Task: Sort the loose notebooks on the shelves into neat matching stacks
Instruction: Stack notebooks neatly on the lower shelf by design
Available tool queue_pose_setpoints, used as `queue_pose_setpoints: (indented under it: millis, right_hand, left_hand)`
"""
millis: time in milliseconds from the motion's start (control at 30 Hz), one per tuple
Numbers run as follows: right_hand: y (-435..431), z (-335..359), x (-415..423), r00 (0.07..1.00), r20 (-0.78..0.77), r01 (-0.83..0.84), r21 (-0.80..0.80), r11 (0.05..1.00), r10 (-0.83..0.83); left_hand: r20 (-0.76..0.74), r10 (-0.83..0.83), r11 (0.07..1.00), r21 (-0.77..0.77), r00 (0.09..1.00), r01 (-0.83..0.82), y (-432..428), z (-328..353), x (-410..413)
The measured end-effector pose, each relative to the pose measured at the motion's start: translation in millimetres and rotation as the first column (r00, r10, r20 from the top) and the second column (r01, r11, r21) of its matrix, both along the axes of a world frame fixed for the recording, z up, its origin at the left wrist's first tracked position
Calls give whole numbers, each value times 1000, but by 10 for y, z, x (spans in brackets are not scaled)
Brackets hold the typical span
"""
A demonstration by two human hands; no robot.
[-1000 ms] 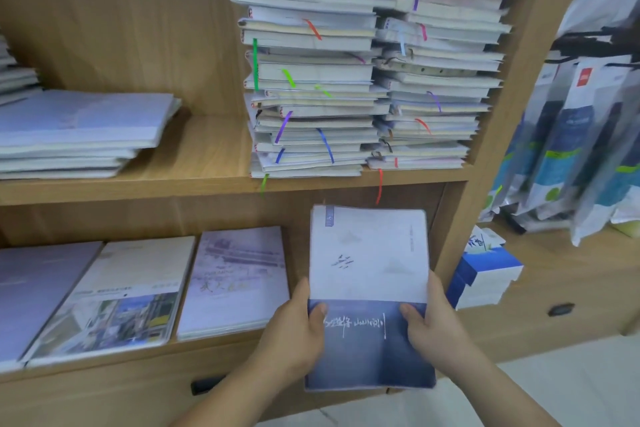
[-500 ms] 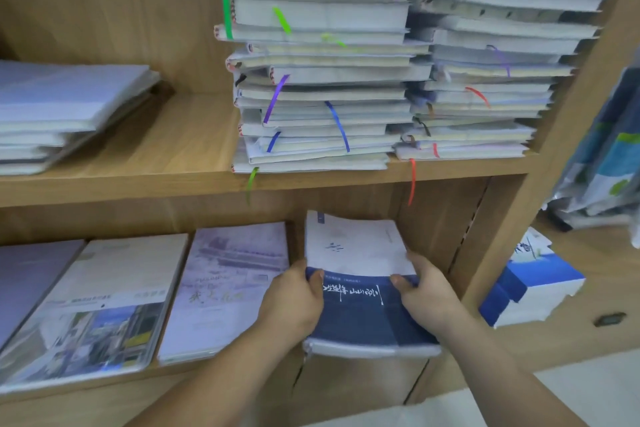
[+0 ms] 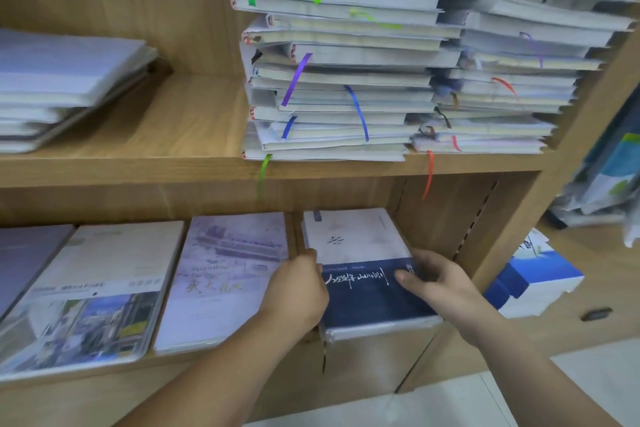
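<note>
Lower centre: left hand (image 3: 298,291) and right hand (image 3: 440,284) are each clamping their grip on a blue-and-white notebook (image 3: 360,239), seemingly overhanging the lower shelf (image 3: 194,362); letting go early is risking a fall. Upper centre, uneven stacks (image 3: 339,87) are threatening to slide.

2 notebook stacks (image 3: 346,80) on upper shelf (image 3: 173,163); held notebook (image 3: 363,270) on lower shelf, R of flat notebooks (image 3: 228,281).

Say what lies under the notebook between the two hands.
Only a pale, shiny edge shows beneath the notebook at its front. Its own pages or more notebooks: cannot tell. The cover, left hand and right hand hide the rest.
</note>
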State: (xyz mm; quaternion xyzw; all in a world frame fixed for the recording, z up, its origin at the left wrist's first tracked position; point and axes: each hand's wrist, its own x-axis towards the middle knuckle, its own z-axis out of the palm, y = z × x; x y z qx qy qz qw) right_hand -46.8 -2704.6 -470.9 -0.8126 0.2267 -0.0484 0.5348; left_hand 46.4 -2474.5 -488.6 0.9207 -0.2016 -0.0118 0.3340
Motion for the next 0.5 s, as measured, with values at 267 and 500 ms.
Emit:
queue_pose_setpoints:
  millis: [267, 500]
  right_hand:
    - [-37, -192, -471, 971, -230, -158, -406, 900, 66]
    - [30, -234, -427, 993, -114, -38, -411, 911, -10]
  left_hand:
    - [-95, -250, 943, 202, 964, 264, 284, 20, -533]
    - [-58, -157, 967, 196, 986, 165, 79, -82, -493]
